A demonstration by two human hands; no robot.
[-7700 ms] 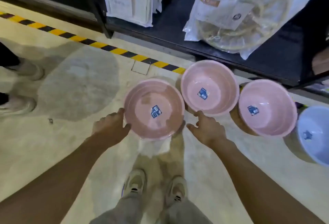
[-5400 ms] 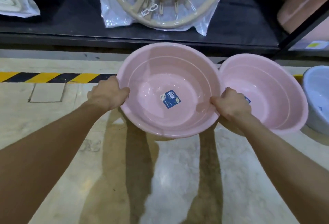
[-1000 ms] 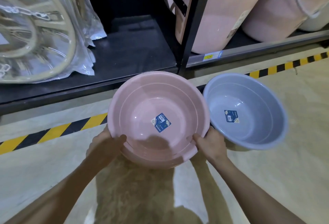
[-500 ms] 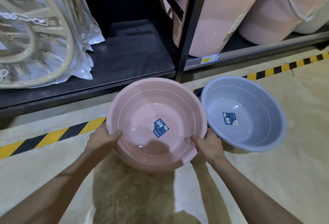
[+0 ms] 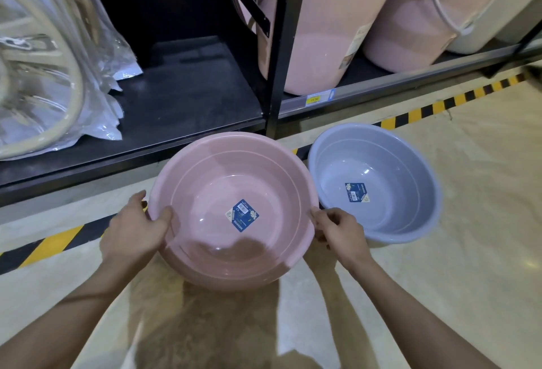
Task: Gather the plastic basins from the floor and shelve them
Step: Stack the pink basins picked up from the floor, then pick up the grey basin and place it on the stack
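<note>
Two colours of basin are in sight: a nested stack of pink basins [image 5: 234, 210], whose lower rims show as extra edges along the near side though the exact count in the stack cannot be told, and one single blue-grey basin [image 5: 378, 183] just to its right, the rims almost touching. Each of the two visible bowls has one blue label stuck to its bottom. On the shelf [image 5: 187, 95] behind, three pale buckets [image 5: 328, 31] stand side by side past a black upright post [image 5: 286, 45], two pink and one cream at the far right, and a plastic-wrapped item [image 5: 50, 75] fills the left bay; the middle of the dark shelf board is bare. The floor [image 5: 469, 266] is glossy beige stone with one yellow-and-black striped band [image 5: 434, 107] running along the foot of the shelving. The blue-grey basin sits on that floor. The pink stack is held between both hands: the left hand [image 5: 133, 230] is curled over the left rim with the thumb inside the bowl, and the right hand [image 5: 341, 230] pinches the right rim with fingers bent.
</note>
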